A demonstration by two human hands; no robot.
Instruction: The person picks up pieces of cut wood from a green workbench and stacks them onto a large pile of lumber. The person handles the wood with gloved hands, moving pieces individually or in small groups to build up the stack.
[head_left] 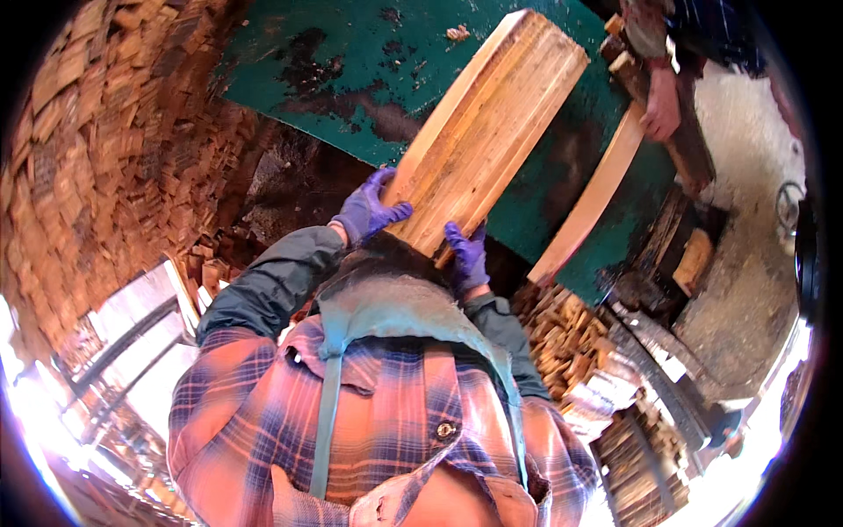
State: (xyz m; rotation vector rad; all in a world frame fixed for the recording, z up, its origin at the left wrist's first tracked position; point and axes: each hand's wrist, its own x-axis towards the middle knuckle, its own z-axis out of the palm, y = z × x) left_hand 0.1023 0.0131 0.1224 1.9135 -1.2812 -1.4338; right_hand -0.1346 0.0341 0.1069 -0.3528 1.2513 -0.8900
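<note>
A thick, pale piece of sawn wood (492, 123) with lengthwise ridges lies slantwise on a green tabletop (351, 53), its near end toward my body. I cannot tell if it is one plank or several laid together. My left hand (371, 209), in a purple glove, is closed on its left edge near that end. Also gloved in purple, my right hand (469, 256) grips the near end at its right corner. Parts of the fingers of both hands are hidden by the wood.
At the right, another person's hand (663, 105) holds a long, slightly curved wooden strip (593, 198). Woven wood-like pieces (105, 158) rise at the left. Small cut wood pieces (562, 338) are heaped below the table's right side. Dark beams (659, 351) stand at lower right.
</note>
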